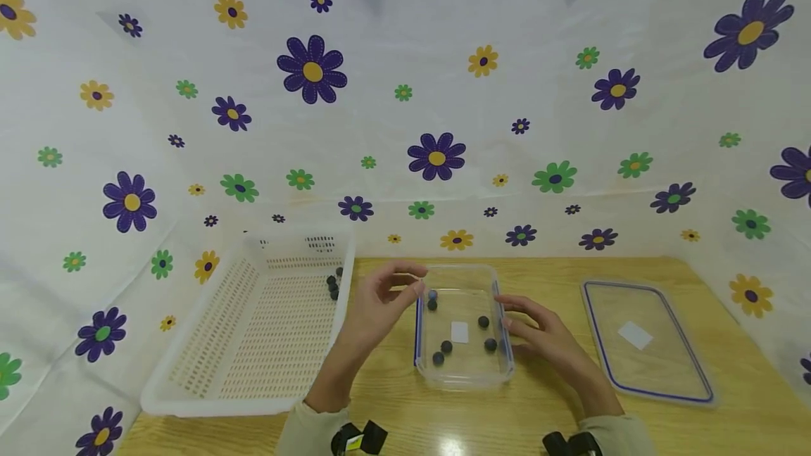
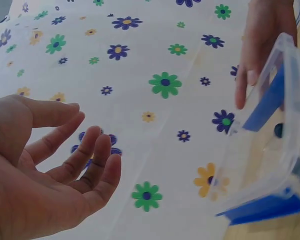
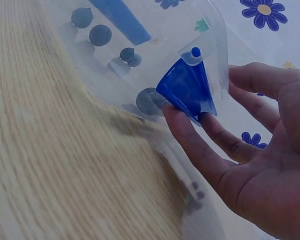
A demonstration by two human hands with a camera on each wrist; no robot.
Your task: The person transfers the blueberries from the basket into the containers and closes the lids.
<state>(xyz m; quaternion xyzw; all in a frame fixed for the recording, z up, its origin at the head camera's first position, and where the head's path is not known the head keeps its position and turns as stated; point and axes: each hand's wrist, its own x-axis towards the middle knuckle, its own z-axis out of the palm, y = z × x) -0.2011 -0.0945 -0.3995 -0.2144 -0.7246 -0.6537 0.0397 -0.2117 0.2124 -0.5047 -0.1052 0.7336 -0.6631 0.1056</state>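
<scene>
In the clear plastic box (image 1: 465, 376), dark spheres (image 1: 483, 321)

Two hands are showing, one left hand (image 1: 376, 307) and one right hand (image 1: 550, 340), with two sleeves (image 1: 312, 429) reaching in. One tabletop (image 1: 507, 414) is carrying one clear box (image 1: 469, 371), one lid (image 1: 665, 354) and one basket (image 1: 266, 322). About six dark balls (image 1: 483, 321) are lying in the box; roughly four small dark pieces (image 1: 334, 295) are clustering in the basket, too small for counting surely. Two white labels (image 1: 459, 332) are showing, one in the box, one on the lid.
</scene>
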